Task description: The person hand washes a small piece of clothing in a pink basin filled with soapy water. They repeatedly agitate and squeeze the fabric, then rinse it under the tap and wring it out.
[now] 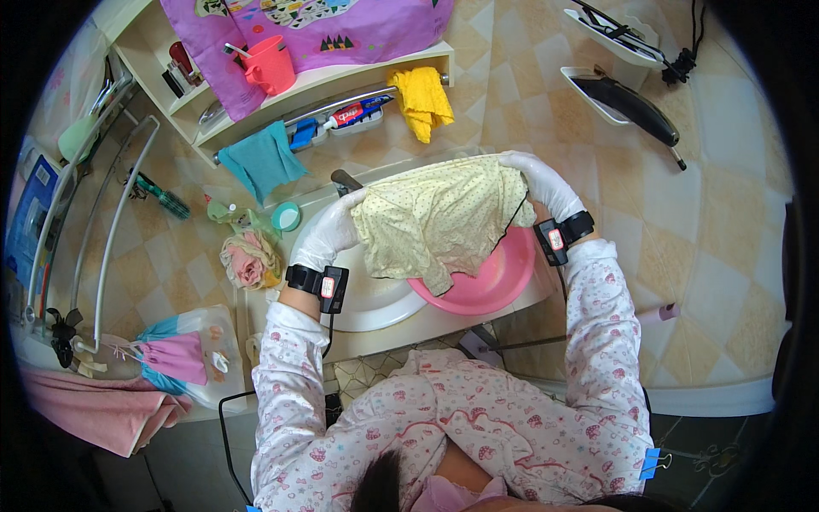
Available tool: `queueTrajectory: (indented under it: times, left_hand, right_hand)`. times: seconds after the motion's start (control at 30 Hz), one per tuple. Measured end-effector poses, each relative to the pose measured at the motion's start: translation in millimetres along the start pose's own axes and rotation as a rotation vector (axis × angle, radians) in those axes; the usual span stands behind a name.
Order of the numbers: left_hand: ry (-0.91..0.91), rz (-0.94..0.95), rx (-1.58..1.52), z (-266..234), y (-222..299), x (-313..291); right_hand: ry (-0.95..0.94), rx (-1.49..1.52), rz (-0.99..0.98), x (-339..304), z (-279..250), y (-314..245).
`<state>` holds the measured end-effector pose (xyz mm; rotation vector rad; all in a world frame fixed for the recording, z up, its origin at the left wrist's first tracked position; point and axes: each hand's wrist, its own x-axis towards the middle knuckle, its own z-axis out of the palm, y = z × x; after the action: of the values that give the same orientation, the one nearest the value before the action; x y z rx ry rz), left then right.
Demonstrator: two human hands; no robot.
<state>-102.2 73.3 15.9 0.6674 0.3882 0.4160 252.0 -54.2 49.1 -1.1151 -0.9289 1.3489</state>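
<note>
A pale yellow dotted garment (439, 218) with a thin dark edge hangs spread out between my hands over the sink. My left hand (331, 232), in a white glove, is closed on its left upper corner. Its right upper corner is in the grip of my right hand (548, 186), gloved in white too. Both sets of fingertips are partly hidden by cloth. Below the garment, a pink basin (490, 286) stands at the right side of the white sink (375, 311). The garment's lower part hangs in front of the basin's opening.
Behind the sink, a faucet (345, 182) rises near my left hand. A turquoise cloth (263, 160) and a yellow cloth (422, 102) hang on a rail under a shelf holding a red mug (271, 66). A pink puffy bath sponge (249, 258) lies left of the sink. A hair dryer (627, 107) sits in a wall holder.
</note>
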Motion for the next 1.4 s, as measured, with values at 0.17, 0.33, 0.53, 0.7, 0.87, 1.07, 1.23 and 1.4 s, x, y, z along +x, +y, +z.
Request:
queueTrajectory:
  times: [0.17, 0.33, 0.53, 0.7, 0.87, 1.07, 1.23, 1.4]
  left_hand:
    - [-0.098, 0.027, -0.16, 10.0, -11.4, -0.2]
    - [-0.158, 0.085, -0.317, 24.4, -20.4, 2.5]
    - [-0.143, 0.087, -0.393, 34.4, -28.2, 10.6]
    - [-0.201, 0.181, -0.278, 23.9, -21.9, 3.0]
    - [-0.133, 0.175, -0.02, 0.5, -10.1, -8.0]
    - [0.13, 0.225, 0.191, -1.1, -15.0, -5.8]
    - [0.398, 0.201, 0.55, 21.2, -39.8, -5.2]
    - [-0.017, 0.161, 0.545, 25.9, -86.1, 15.2]
  right_hand:
    - [0.125, -0.33, 0.145, 3.5, 0.2, 2.0]
    - [-0.187, -0.635, -0.087, -8.6, 25.3, 27.9]
    - [-0.177, -1.041, -0.358, 2.5, 65.0, 83.2]
    - [-0.153, -0.519, -0.052, 26.3, 52.2, 86.2]
    - [-0.19, 0.172, 0.114, 20.3, 33.8, 60.6]
    - [-0.217, 0.381, 0.122, 11.9, 47.2, 37.9]
    - [-0.199, 0.534, 0.118, 8.9, 62.6, 35.6]
    - [-0.384, 0.754, 0.133, 18.9, 87.5, 56.4]
